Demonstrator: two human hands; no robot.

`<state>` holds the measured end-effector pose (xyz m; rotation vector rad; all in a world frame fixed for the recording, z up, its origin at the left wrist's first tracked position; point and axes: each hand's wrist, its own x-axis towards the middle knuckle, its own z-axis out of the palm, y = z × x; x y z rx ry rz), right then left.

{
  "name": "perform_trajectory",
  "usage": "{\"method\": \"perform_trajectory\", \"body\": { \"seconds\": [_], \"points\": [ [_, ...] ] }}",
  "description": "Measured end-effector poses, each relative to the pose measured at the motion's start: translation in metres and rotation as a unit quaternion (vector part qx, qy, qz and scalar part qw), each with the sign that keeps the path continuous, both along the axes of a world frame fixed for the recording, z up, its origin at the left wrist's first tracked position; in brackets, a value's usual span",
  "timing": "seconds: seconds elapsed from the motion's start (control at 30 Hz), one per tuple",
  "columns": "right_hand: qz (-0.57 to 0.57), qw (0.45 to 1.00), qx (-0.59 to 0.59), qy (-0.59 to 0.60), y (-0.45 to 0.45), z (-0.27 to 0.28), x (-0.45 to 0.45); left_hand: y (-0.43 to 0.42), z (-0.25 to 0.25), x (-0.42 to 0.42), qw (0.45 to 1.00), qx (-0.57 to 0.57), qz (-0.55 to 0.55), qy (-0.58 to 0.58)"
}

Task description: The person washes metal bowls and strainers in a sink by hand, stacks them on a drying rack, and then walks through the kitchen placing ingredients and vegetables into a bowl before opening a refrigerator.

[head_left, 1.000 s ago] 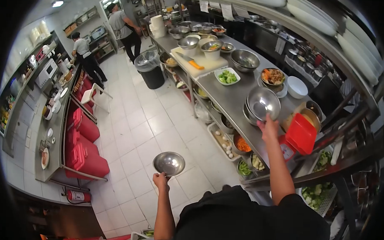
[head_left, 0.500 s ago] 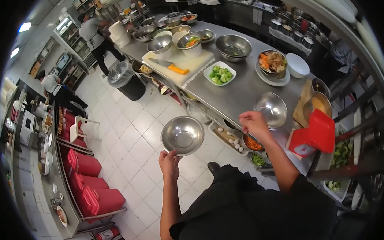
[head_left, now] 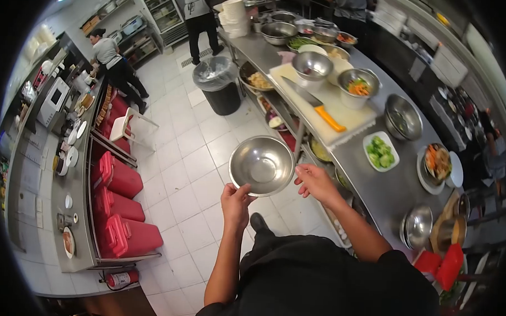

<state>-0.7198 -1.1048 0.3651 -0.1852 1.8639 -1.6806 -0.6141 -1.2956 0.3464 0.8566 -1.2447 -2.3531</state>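
An empty steel bowl (head_left: 261, 165) hangs over the floor in front of me, its rim pinched by my left hand (head_left: 236, 206) at the lower left. Close to the bowl's right side is my right hand (head_left: 314, 183), fingers apart and holding nothing. To the right, the steel counter (head_left: 369, 184) bears a white dish of green vegetables (head_left: 381, 153) and a cutting board (head_left: 344, 108) with an orange-handled knife (head_left: 328, 117). Other steel bowls (head_left: 418, 226) sit near the counter's right end, beside a red scale (head_left: 448, 267).
A lined black bin (head_left: 222, 93) stands ahead on the tiled floor. Red bins (head_left: 132, 235) and a white chair (head_left: 122, 125) line the left counter (head_left: 75, 207). One person (head_left: 109, 58) is at the far left; another (head_left: 198, 17) stands beyond the bin.
My right hand has left the bowls on the counter and come beside the held bowl. My left hand has raised that bowl. The view has turned, shifting the counter.
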Motion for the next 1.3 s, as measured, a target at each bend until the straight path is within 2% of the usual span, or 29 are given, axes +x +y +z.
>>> {"method": "perform_trajectory", "body": {
  "seconds": [0.1, 0.3, 0.43, 0.57, 0.8, 0.9, 1.1, 1.23, 1.3],
  "points": [
    [-0.022, 1.000, 0.003, -0.005, -0.046, 0.003, -0.018, -0.037, -0.002, -0.022, 1.000, 0.007, -0.015, -0.011],
    [-0.066, 0.998, -0.004, -0.010, -0.097, -0.007, -0.050, -0.090, 0.001, -0.077, 0.993, 0.029, -0.113, -0.030],
    [-0.153, 0.988, -0.005, -0.016, -0.112, -0.023, -0.061, -0.107, -0.006, -0.100, 0.982, 0.022, -0.182, -0.049],
    [-0.203, 0.977, 0.068, 0.001, -0.113, -0.027, -0.075, -0.130, -0.018, -0.121, 0.956, 0.015, -0.271, -0.113],
    [-0.182, 0.982, 0.049, -0.008, -0.120, -0.021, -0.112, -0.161, -0.033, -0.170, 0.941, 0.031, -0.322, -0.100],
    [-0.152, 0.988, 0.029, -0.009, -0.132, -0.025, -0.146, -0.174, -0.032, -0.200, 0.951, 0.004, -0.297, -0.085],
    [-0.108, 0.993, -0.037, -0.009, -0.185, -0.026, -0.241, -0.215, -0.010, -0.255, 0.981, 0.001, -0.178, -0.082],
    [-0.081, 0.988, 0.040, 0.121, -0.225, -0.025, -0.303, -0.250, 0.000, -0.286, 0.995, -0.003, -0.061, -0.079],
    [-0.083, 0.989, 0.052, 0.109, -0.243, -0.017, -0.327, -0.271, 0.001, -0.307, 0.998, 0.002, -0.011, -0.063]
  ]
}}
